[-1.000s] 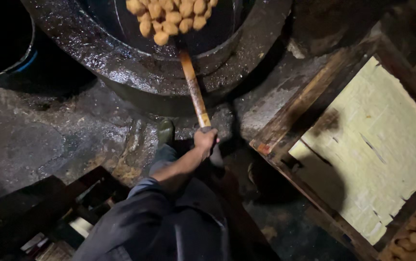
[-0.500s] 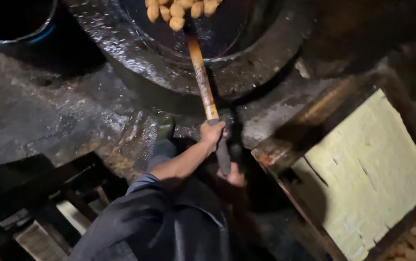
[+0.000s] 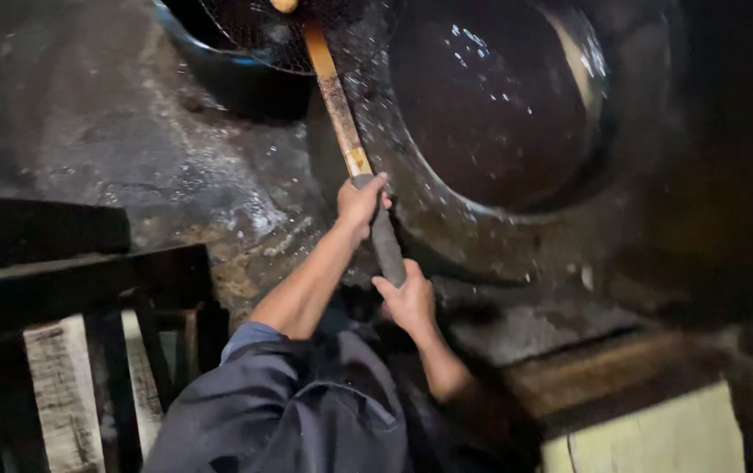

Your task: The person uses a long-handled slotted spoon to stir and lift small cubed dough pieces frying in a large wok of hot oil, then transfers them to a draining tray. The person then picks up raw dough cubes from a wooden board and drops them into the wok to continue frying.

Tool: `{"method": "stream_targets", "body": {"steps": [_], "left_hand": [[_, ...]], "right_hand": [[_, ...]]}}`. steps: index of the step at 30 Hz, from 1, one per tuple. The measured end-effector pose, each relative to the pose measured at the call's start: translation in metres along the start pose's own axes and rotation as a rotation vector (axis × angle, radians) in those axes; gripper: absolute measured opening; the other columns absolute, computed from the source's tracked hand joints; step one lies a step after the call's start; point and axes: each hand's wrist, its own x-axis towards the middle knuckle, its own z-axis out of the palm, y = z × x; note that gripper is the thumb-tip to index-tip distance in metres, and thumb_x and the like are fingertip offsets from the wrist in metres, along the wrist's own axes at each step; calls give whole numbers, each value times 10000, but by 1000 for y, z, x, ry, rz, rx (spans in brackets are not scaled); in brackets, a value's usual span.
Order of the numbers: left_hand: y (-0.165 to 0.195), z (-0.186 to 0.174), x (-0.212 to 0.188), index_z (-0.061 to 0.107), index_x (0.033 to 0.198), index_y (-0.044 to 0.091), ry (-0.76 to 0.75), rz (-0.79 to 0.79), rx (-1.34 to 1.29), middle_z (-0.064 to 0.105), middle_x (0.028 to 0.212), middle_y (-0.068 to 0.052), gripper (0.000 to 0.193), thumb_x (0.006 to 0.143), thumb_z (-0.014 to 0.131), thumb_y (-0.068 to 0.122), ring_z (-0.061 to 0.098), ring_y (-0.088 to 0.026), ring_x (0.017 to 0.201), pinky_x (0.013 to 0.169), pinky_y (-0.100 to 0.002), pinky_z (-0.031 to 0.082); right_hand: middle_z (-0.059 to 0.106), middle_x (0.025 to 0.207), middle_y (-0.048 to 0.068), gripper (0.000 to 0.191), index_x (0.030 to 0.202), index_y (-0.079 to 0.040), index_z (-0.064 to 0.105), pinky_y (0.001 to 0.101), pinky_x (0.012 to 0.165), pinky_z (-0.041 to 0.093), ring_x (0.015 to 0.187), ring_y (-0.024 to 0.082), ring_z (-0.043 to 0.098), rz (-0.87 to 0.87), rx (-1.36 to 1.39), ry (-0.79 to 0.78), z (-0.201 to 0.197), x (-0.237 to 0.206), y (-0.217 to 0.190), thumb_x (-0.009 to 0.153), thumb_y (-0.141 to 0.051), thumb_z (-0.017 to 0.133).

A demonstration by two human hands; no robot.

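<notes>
Greasy dark stove top around big black wok (image 3: 499,105); left hand (image 3: 361,203) and right hand (image 3: 407,302) both clenched on long wooden-handled mesh skimmer (image 3: 341,105), likely stiff, front-heavy, slick, so grip low on shaft.

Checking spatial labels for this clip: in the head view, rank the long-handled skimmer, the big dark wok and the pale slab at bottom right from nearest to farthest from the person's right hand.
1. Long-handled skimmer: held in the right hand.
2. Big dark wok: above, to the right.
3. Pale slab: bottom right corner, farthest.
</notes>
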Motion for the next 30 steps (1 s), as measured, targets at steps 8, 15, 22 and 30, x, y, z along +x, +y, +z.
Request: {"method": "stream_targets", "body": {"steps": [8, 15, 22, 30], "left_hand": [[111, -73, 96, 663, 959, 8, 93, -25, -129, 675, 696, -82, 345, 866, 807, 307, 645, -186, 541, 511, -343, 537], [106, -101, 110, 658, 1060, 47, 42, -111, -100, 693, 755, -91, 472, 846, 794, 446, 676, -228, 610, 563, -368, 592], [35, -126, 81, 561, 887, 283, -111, -168, -350, 412, 545, 115, 592, 925, 487, 868, 391, -88, 386, 309, -270, 298], [-130, -75, -26, 676, 1065, 51, -11, -656, 400, 708, 936, -181, 453, 984, 582, 487, 650, -315, 758, 605, -417, 509]], "right_hand": [[696, 689, 92, 568, 1223, -3, 673, 345, 492, 544, 488, 187, 675, 144, 70, -253, 58, 103, -129, 815, -366, 829], [709, 819, 132, 697, 1486, -41, 424, 350, 572, 585, 617, 191, 687, 81, 341, -430, 96, 103, -82, 898, -277, 716], [700, 1254, 144, 702, 1477, -46, 486, 334, 876, 594, 1066, 196, 695, -110, 284, -194, 24, 57, 58, 853, -172, 781], [701, 986, 211, 525, 1333, -74, 685, 418, 832, 540, 885, 335, 656, 311, -50, 647, -161, -59, 233, 880, -309, 806]]}}
